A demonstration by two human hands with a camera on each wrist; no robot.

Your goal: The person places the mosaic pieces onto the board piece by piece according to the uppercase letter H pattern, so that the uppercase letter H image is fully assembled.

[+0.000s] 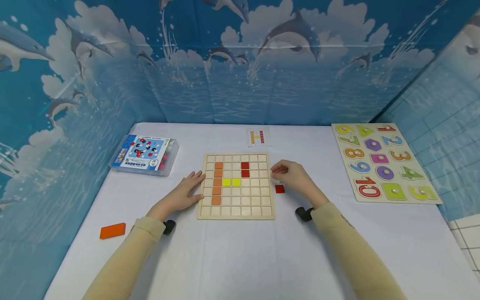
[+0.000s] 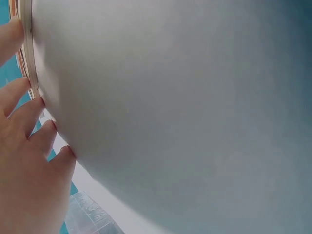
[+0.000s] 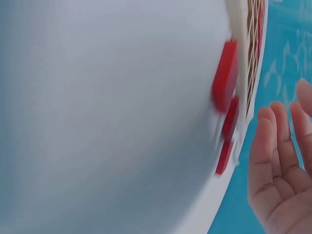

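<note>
A wooden grid board (image 1: pixel 255 201) lies flat in the middle of the table. An orange column (image 1: pixel 217 182) of tiles, two yellow tiles (image 1: pixel 231 182) and two dark red tiles (image 1: pixel 245 169) sit in its cells. With spread fingers, my left hand (image 1: pixel 182 191) touches the board's left edge; the left wrist view shows its fingertips against the rim. Just off the right edge hovers my right hand (image 1: pixel 294 177), fingers loosely bent, nothing visible between them. A red tile (image 1: pixel 279 188) lies below it, and the right wrist view shows three red pieces (image 3: pixel 225 78) beside the board.
Behind the board lies a small pattern card (image 1: pixel 259 137). A clear plastic case (image 1: pixel 144 154) with a molecule label stands back left. An orange block (image 1: pixel 112 231) lies front left. On the right is a number puzzle board (image 1: pixel 386 164). A dolphin curtain (image 1: pixel 240 83) hangs behind the table.
</note>
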